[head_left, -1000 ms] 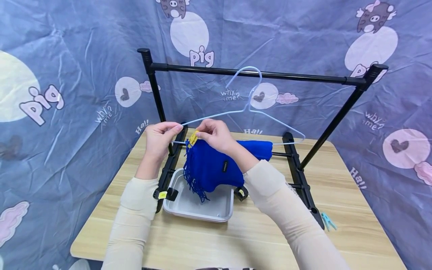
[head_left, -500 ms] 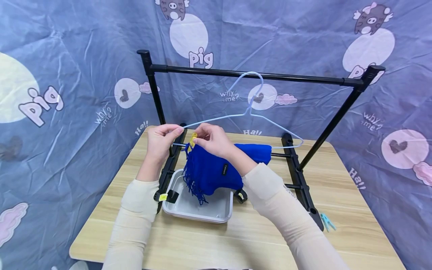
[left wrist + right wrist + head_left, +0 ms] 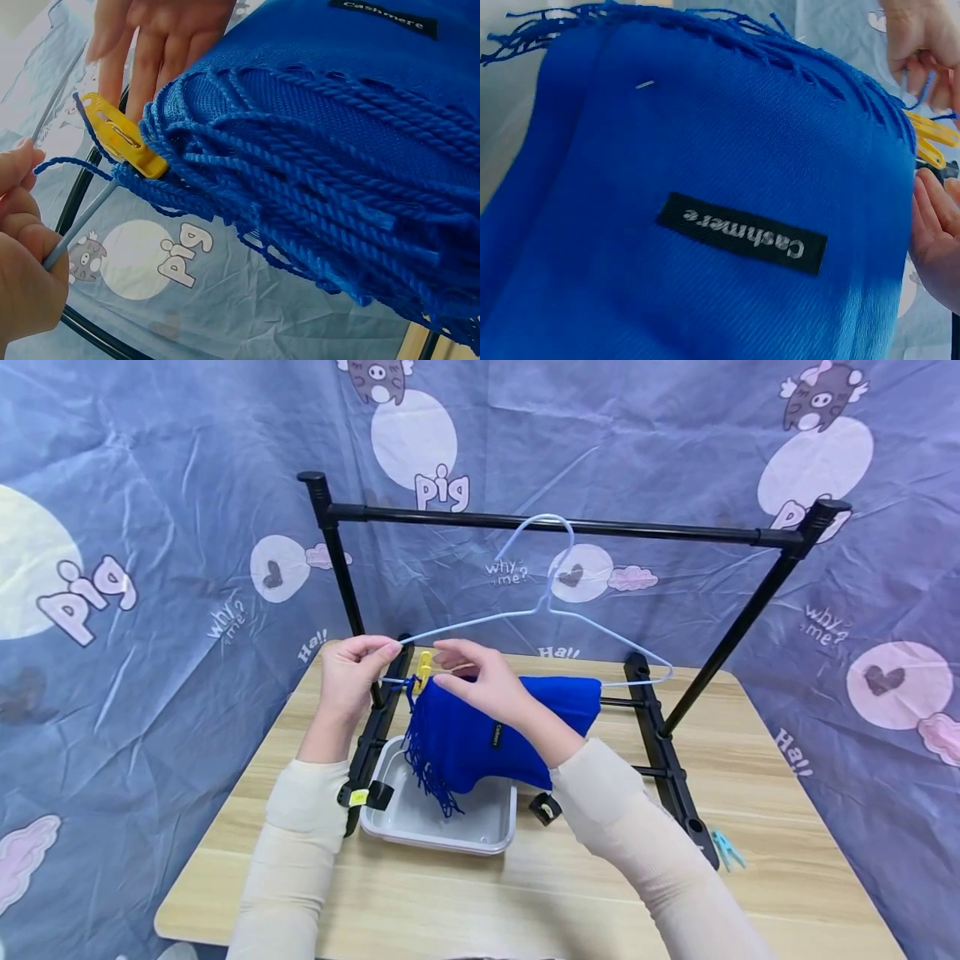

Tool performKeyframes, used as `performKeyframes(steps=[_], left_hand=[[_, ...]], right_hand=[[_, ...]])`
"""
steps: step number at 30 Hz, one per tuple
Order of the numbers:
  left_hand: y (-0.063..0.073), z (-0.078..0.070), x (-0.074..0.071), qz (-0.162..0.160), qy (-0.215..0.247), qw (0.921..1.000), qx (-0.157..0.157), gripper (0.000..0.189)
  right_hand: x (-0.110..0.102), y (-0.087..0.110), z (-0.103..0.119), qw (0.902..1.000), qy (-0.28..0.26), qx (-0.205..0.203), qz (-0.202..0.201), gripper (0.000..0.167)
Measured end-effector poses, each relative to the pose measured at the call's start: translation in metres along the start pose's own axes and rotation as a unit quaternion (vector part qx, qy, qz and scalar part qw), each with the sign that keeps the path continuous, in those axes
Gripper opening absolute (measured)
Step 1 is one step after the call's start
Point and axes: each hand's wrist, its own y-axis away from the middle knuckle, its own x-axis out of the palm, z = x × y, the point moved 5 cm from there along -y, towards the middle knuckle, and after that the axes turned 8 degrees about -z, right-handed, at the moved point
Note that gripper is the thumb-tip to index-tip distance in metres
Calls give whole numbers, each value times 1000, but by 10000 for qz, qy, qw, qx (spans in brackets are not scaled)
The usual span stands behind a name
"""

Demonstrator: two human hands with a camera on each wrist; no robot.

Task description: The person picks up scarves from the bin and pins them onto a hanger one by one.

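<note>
A light-blue wire hanger (image 3: 480, 622) is held at its left end by my left hand (image 3: 352, 672), thumb and fingers pinching the wire. Over its lower bar hangs a folded blue scarf (image 3: 465, 735) with a fringe and a black "Cashmere" label (image 3: 742, 234). A yellow clothespin (image 3: 124, 136) clips the fringed end of the scarf to the bar. My right hand (image 3: 487, 681) is just right of the clothespin, its fingers loosely extended and apart from it. In the left wrist view the right hand's fingers (image 3: 150, 60) show behind the clothespin, holding nothing.
A black rack (image 3: 570, 526) stands on the wooden table (image 3: 600, 893) behind the hanger. Below the scarf sits a light-grey plastic tub (image 3: 438, 843). A teal clothespin (image 3: 727, 850) lies by the rack's right foot. Patterned cloth (image 3: 187, 460) surrounds the table.
My right hand has let go of the yellow clothespin and drawn slightly right, its fingers opening. The clothespin stays on the scarf. My left hand still pinches the hanger.
</note>
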Motion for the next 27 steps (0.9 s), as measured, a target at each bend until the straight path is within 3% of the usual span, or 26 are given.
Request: performKeyframes(steps=[6, 13, 18, 21, 26, 27], left_hand=[[1, 1, -4, -29, 46, 10000, 68, 31], [1, 2, -6, -62, 39, 10000, 35, 29], [-1, 2, -8, -53, 164, 9998, 143, 28], [-1, 2, -9, -60, 221, 9996, 146, 29], [-2, 2, -12, -114, 246, 9995, 152, 29], [-3, 2, -13, -125, 251, 9995, 154, 29]], right_hand=[[-21, 28, 16, 9976, -608, -154, -281, 37], [-61, 70, -6, 9909, -937, -751, -616, 30], [-110, 114, -29, 9854, -1040, -386, -1291, 25], [-147, 148, -75, 9755, -1496, -76, -1612, 25], [-210, 224, -212, 9457, -2363, 256, -2216, 31], [-218, 240, -231, 9370, -2454, 431, -2449, 32]])
